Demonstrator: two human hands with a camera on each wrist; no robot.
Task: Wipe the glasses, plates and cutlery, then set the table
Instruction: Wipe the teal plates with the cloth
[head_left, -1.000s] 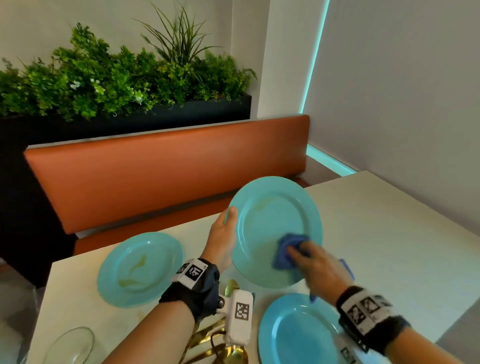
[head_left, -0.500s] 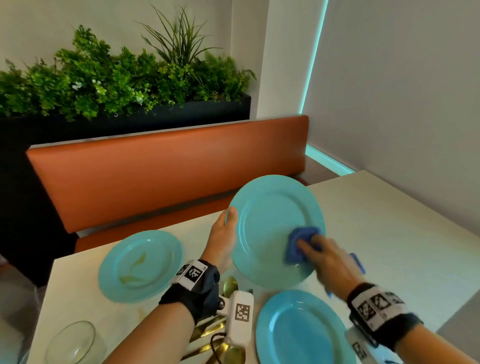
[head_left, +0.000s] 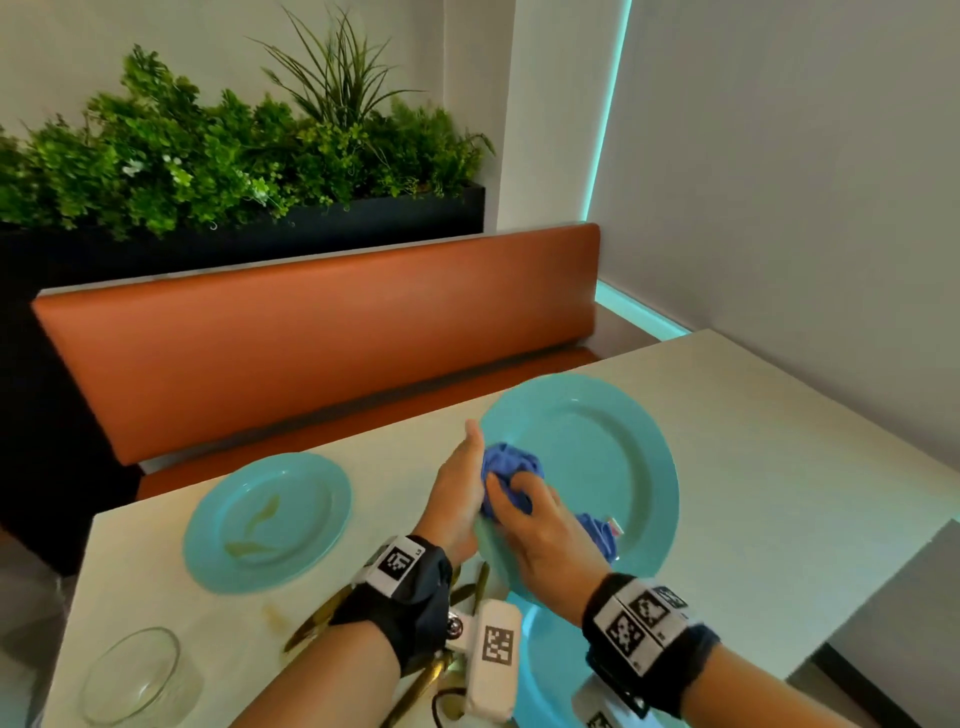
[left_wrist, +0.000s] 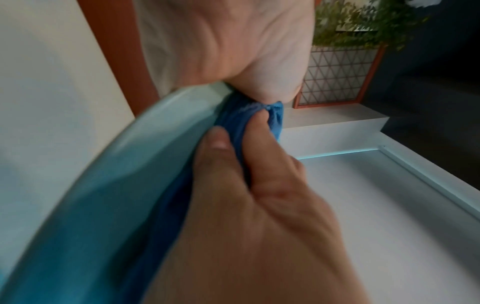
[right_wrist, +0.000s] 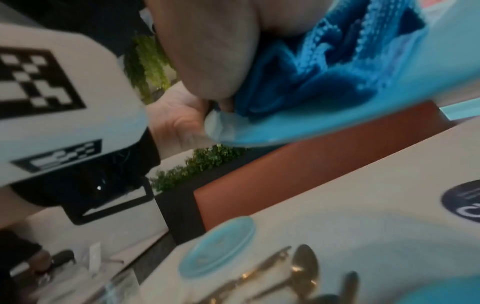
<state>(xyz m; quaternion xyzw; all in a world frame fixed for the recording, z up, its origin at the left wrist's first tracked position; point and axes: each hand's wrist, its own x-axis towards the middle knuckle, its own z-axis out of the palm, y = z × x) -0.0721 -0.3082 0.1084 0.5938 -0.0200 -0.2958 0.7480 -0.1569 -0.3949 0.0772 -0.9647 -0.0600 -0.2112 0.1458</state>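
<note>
Take the held plate (head_left: 597, 467) as your landmark; it is lifted clear of the table (head_left: 779, 493) and tilted toward you.

Far to its left, near the table's front corner, stands a glass (head_left: 132, 675). Between glass and held plate lies the soiled plate (head_left: 267, 519), streaked with yellowish residue and not yet wiped. Below the held plate's lower-left rim lies the gold cutlery (head_left: 311, 629), and a third plate (head_left: 545, 670) sits directly under it.

Your left hand (head_left: 457, 499) clamps the held plate at its left rim. Your right hand (head_left: 540, 530) presses the bunched blue cloth (head_left: 511, 470) against the plate's face, right beside that grip, so the two hands touch or nearly touch.

The plate is probably rigid, smooth and breakable, and a one-sided rim grip lets it pivot under pressure, so brace from behind and push lightly. The cloth is soft and folds easily; keep it wadded under your fingertips.

The head view alone gives the layout of the whole table. The left wrist view shows what it hides: your thumb and right fingers (left_wrist: 226, 156) pinching cloth over the rim's edge. The right wrist view shows the plate's underside edge and the cutlery beneath, though blurred.
</note>
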